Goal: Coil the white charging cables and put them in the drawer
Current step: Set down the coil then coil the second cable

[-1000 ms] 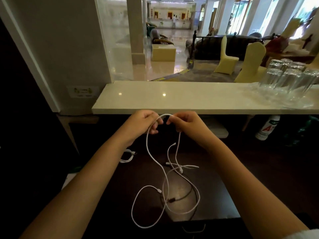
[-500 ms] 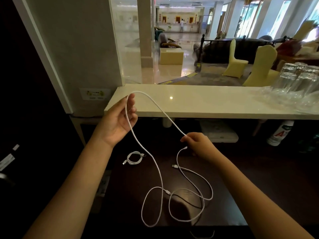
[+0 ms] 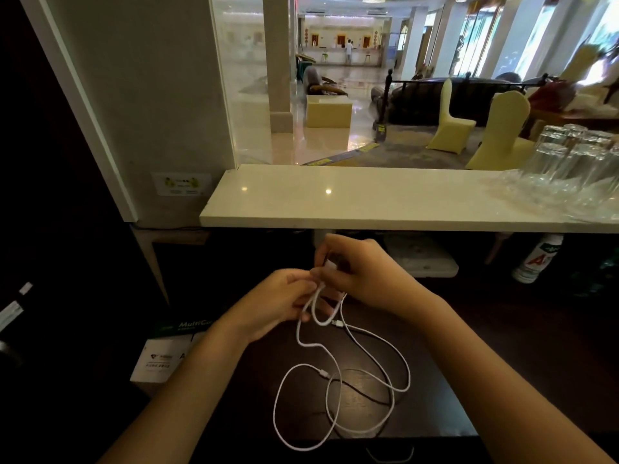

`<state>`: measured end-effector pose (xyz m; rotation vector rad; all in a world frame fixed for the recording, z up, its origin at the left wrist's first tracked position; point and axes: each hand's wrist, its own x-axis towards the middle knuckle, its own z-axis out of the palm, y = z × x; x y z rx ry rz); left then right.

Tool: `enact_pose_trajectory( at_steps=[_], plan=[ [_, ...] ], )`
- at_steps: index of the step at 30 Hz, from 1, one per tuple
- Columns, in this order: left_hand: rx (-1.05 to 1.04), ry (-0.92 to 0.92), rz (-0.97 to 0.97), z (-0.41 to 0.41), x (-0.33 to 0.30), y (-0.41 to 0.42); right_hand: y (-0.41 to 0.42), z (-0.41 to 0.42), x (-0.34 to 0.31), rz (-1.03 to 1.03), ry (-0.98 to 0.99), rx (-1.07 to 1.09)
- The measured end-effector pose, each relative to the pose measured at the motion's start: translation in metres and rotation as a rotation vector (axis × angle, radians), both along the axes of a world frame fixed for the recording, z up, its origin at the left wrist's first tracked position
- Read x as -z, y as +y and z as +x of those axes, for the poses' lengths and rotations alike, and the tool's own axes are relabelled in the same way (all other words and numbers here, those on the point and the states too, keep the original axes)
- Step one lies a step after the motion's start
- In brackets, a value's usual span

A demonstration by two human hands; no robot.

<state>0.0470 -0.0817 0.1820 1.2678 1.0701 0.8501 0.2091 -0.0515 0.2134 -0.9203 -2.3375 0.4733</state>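
Loose loops of white cable (image 3: 338, 393) sprawl on the dark desk (image 3: 435, 380) nearest me, one plug near my hands. Paper box (image 3: 160, 356) sits low left off the desk edge. My left hand (image 3: 278, 304) and right hand (image 3: 361, 279) meet above the desk, fingers curled, pinching the cable's upper strands. White counter (image 3: 368, 199) overhangs beyond; glasses (image 3: 569, 162) far right.
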Motion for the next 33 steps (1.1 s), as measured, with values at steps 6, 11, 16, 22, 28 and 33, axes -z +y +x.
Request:
enact_pose_trajectory(
  at_steps=[6, 11, 16, 22, 28, 33],
  plan=[
    [0.150, -0.007, 0.001, 0.001, 0.000, -0.007, 0.007, -0.002, 0.015, 0.052, 0.084, 0.053],
    [0.009, 0.025, 0.097, 0.002, -0.001, -0.010, 0.010, -0.005, 0.022, -0.192, 0.185, 0.137],
    [-0.367, 0.548, 0.580, 0.001, 0.010, -0.005, 0.009, -0.004, 0.031, -0.456, 0.422, 0.206],
    [-0.363, 0.600, 1.022, -0.001, 0.021, -0.001, 0.011, -0.004, 0.033, -0.636, 0.535, 0.197],
    [-0.426, 0.339, 0.668, -0.002, 0.015, 0.002, 0.002, 0.006, 0.031, -0.657, 0.458, 0.105],
    [-0.313, -0.105, 0.008, 0.000, 0.016, -0.002, 0.005, 0.022, 0.033, -0.881, 0.422, -0.095]
  ],
)
